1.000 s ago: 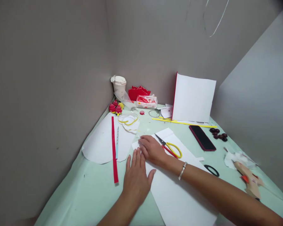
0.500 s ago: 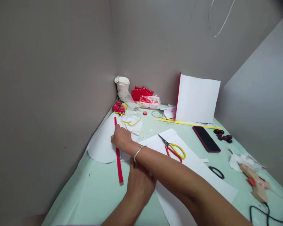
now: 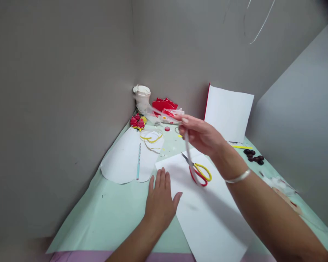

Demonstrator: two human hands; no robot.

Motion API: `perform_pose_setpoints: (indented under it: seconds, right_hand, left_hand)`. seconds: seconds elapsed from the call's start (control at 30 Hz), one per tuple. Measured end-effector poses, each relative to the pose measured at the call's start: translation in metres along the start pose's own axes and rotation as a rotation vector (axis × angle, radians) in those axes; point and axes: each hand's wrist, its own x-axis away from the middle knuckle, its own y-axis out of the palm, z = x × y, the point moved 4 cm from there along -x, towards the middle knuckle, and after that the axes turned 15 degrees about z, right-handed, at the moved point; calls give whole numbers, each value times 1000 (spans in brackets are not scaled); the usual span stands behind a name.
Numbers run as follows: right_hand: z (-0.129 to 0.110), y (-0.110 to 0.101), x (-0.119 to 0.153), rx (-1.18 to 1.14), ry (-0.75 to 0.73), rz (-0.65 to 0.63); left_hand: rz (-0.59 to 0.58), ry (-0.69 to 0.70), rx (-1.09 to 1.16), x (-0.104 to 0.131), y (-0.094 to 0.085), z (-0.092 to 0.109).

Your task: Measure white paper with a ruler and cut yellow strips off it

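Observation:
My left hand [image 3: 161, 198] lies flat with fingers spread, over the left edge of a white sheet [image 3: 207, 214] and the green table cover. Raised above the sheet, my right hand [image 3: 198, 134] pinches a thin pale strip [image 3: 188, 149], blurred by motion, one part stretching up-left and another hanging down. Behind the hanging part, scissors [image 3: 200, 173] with one yellow and one red handle rest on the sheet. A light blue pencil [image 3: 139, 162] lies on a curved white paper [image 3: 120, 160] left of my hands.
At the back are a white lidded cup [image 3: 142, 96], red-and-yellow ornaments [image 3: 137, 122], a wipes pack [image 3: 171, 116] and yellow-edged loops [image 3: 151, 137]. A white panel [image 3: 228, 112] stands back right. Dark beads [image 3: 254, 156] and a blurred beige tool [image 3: 287, 200] lie right.
My right hand has lifted and moved right, carrying a strip; the red strip is gone from the left paper, uncovering the pencil. My left hand is now fully visible, fingers spread.

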Motion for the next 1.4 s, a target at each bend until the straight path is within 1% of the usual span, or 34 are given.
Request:
perform_pose_setpoints:
  seconds: [0.03, 0.07, 0.1, 0.13, 0.2, 0.27, 0.3, 0.37, 0.43, 0.53, 0.63, 0.73, 0.9, 1.07, 1.23, 1.4]
  right_hand:
    - [2, -12, 13, -3, 35, 7]
    - [11, -20, 26, 62, 82, 23]
    - [25, -25, 39, 176, 126, 54]
    - [42, -27, 52, 242, 157, 58]
    - [79, -23, 75, 348, 179, 90]
    - [111, -16, 94, 472, 146, 167]
    - [123, -12, 102, 537, 123, 190]
    - [136, -5, 116, 644, 83, 180]
    - [137, -2, 126, 730, 25, 132]
    - [127, -6, 136, 844, -69, 50]
    - [120, -15, 138, 911, -149, -38]
    - [121, -19, 137, 915, -264, -97]
    - [136, -10, 141, 915, -456, -125]
    - [148, -3, 148, 927, -550, -156]
    - [147, 0, 153, 924, -601, -159]
    - [140, 7, 155, 895, -637, -132]
  left_hand:
    - [9, 6, 4, 0, 0, -1]
    - [21, 11, 9, -1, 0, -1]
    - [32, 15, 14, -1, 0, -2]
    - [44, 19, 20, 0, -1, -3]
    - [65, 18, 24, 0, -2, -5]
    - [78, 12, 11, 1, -3, -7]
    - [80, 10, -1, 1, -4, -7]
    - [70, 8, -29, 2, -5, -8]
    - [43, 8, -46, 1, -7, -9]
    - [4, -1, -44, 0, -9, -9]
    - [-13, -9, -23, -3, -11, -10]
    - [-15, -15, -20, -5, -11, -11]
    - [-10, 2, -21, -7, -7, -12]
    - [-9, 5, 76, -9, -5, -23]
    - [10, 19, 177, -10, 0, -37]
    - [65, -3, 229, -9, 2, -41]
